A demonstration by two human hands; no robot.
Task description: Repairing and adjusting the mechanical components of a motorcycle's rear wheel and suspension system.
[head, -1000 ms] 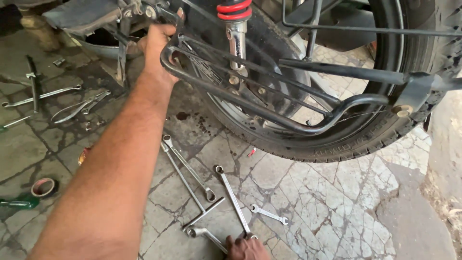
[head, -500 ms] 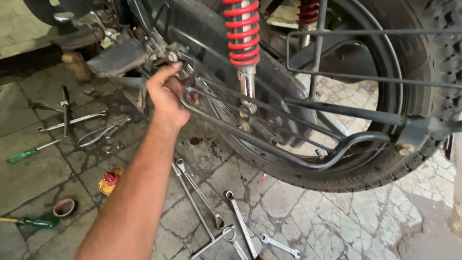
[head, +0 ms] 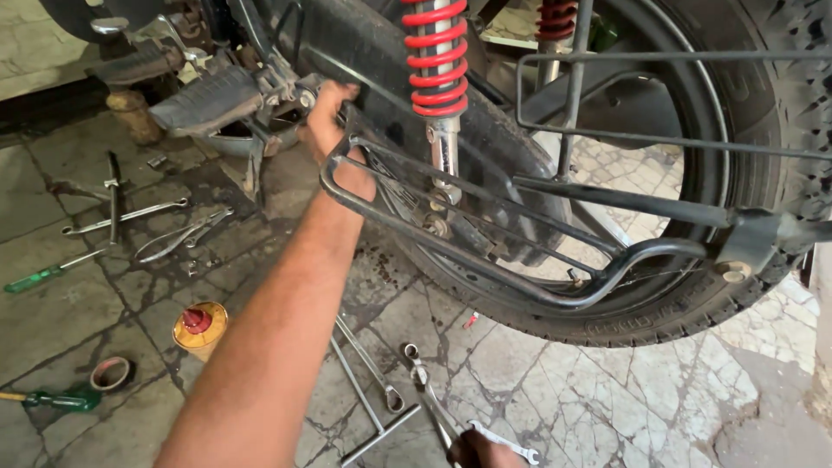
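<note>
While left fingers point(head: 334, 108) grip the guard rail point(head: 485, 260), tools litter cracked stone floor point(head: 607, 399) — right fingers hidden

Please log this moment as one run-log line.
left hand: gripping black guard frame beside red shock spring | right hand: low, on wrenches | floor: pliers, screwdriver

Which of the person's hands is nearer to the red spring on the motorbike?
The left. The left hand is up at the black guard rail, just beside the red spring. The right hand is far below it, down on the floor among the spanners.
</note>
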